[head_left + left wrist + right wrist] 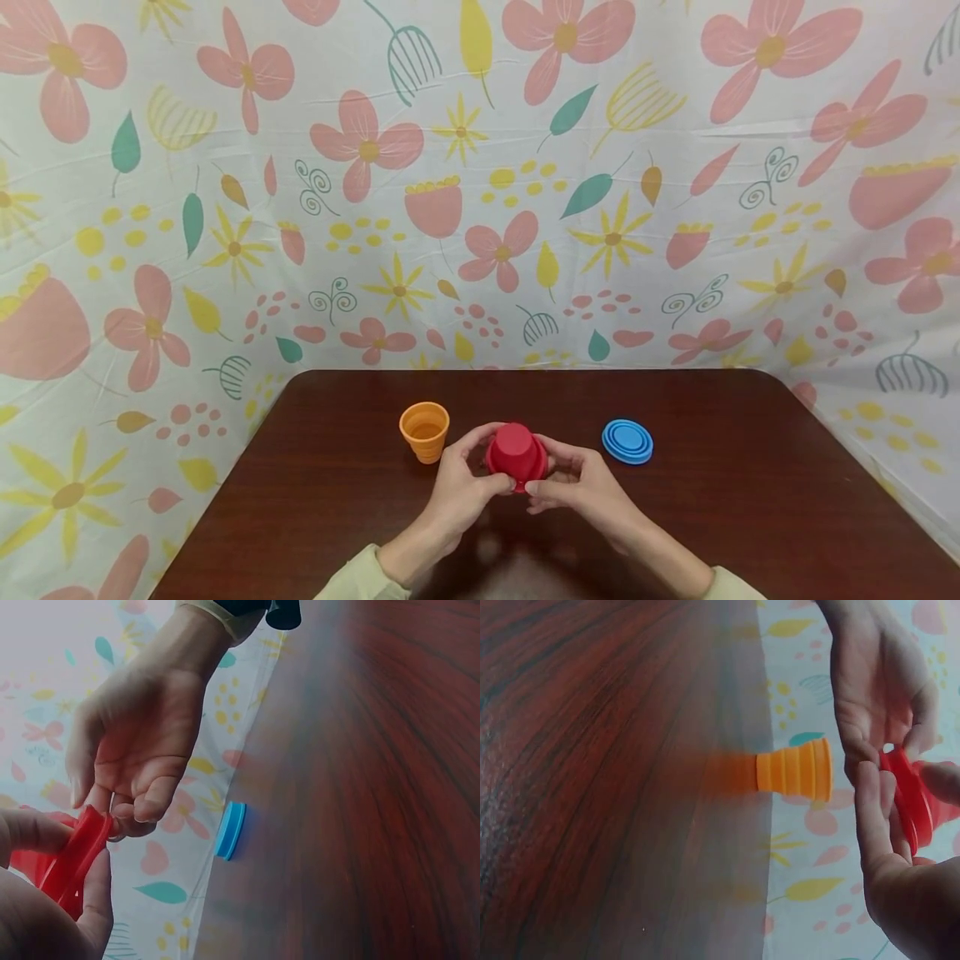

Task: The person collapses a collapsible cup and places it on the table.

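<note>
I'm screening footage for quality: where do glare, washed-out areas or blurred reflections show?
Head view: soft pale glare on the tabletop, below the red cup in the picture; left wrist: patterned cloth washed out at upper left; right wrist: orange cup fairly clear, its reflection blurred across the tabletop.

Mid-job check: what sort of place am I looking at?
Probably an indoor spot set up for tabletop recording, though I can't be sure: a wrinkled flowered cloth hangs as a backdrop behind a dark wooden table, where a small orange cup stands.
</note>
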{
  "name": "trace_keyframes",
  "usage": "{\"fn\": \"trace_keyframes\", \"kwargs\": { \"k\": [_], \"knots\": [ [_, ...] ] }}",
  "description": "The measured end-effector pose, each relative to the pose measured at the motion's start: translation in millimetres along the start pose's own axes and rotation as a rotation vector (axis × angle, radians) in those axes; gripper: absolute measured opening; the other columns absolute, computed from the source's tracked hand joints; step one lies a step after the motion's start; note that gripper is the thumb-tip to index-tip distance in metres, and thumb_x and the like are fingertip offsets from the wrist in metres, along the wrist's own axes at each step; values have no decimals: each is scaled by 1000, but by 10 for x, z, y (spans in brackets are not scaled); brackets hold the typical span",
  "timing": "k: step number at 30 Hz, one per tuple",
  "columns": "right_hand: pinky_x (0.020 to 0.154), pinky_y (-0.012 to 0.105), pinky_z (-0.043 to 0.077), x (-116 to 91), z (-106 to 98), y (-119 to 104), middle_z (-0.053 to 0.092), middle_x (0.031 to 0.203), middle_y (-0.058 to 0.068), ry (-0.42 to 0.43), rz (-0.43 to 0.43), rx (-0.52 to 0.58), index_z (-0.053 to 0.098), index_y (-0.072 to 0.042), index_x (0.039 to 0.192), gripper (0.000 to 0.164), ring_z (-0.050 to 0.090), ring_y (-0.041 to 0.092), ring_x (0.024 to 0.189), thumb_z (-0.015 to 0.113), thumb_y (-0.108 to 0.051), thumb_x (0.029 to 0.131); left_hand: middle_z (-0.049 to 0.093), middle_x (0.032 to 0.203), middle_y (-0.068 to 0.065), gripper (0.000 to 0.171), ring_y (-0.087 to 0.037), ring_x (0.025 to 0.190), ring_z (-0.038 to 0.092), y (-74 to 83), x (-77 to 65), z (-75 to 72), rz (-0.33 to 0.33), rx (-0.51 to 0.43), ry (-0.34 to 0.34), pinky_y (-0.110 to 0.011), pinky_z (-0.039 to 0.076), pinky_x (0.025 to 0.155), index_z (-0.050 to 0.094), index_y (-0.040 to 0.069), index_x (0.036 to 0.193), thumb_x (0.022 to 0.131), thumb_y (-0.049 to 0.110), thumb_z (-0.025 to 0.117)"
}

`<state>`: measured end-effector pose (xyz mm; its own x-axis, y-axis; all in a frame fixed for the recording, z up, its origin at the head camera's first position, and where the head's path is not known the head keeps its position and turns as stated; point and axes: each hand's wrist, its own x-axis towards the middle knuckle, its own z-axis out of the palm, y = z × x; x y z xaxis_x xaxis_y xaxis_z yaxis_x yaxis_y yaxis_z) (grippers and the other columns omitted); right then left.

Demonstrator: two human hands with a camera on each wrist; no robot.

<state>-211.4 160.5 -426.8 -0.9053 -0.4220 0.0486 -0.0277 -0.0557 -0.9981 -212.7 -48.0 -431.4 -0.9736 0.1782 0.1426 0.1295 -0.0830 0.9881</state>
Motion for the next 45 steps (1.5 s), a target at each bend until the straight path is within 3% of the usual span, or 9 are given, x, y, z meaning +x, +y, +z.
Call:
{"fn": "trace_keyframes", "kwargs": {
  "k": [6,14,22,27,35,45],
  "knots": [
    [84,52,62,8,-16,-10,68,113,25,-38,-19,-26,40,6,158,73,73,46,95,76,-7,96,67,129,-10,64,-27,110,62,18,-2,-46,-22,-34,-60,-35,62,85,64,9,141,81,-7,78],
    [87,50,61,-33,-87,-39,67,113,21,-88,18,54,36,7,159,68,74,28,89,68,-9,102,60,143,-16,49,-23,111,66,82,-9,-123,-78,-211,-176,-35,61,90,56,-1,149,100,6,57],
    [90,48,61,-31,-163,-37,73,102,15,-185,-12,126,29,11,159,59,74,22,89,49,-18,112,59,141,-16,46,-22,107,67,78,7,-138,-95,-214,-173,-36,62,88,56,1,149,104,7,57],
    [89,48,61,-19,-182,-11,72,104,16,-175,-18,87,30,10,160,58,74,22,88,49,-17,113,55,129,-16,43,-25,107,66,52,7,-147,-82,-222,-168,-40,62,87,56,2,147,105,6,58],
    [88,48,61,-13,-186,14,70,114,18,-130,-28,55,37,10,156,55,74,27,90,53,-17,111,60,133,-17,39,-28,108,69,22,6,-166,-72,-239,-192,-43,62,88,57,-4,143,105,6,60],
    [86,46,62,-9,-212,19,70,115,20,-119,-14,54,43,9,153,52,74,29,91,55,-18,110,60,127,-16,42,-26,106,68,19,-1,-175,-134,-264,-193,-46,62,87,56,-4,143,105,11,64]
  ]
}}
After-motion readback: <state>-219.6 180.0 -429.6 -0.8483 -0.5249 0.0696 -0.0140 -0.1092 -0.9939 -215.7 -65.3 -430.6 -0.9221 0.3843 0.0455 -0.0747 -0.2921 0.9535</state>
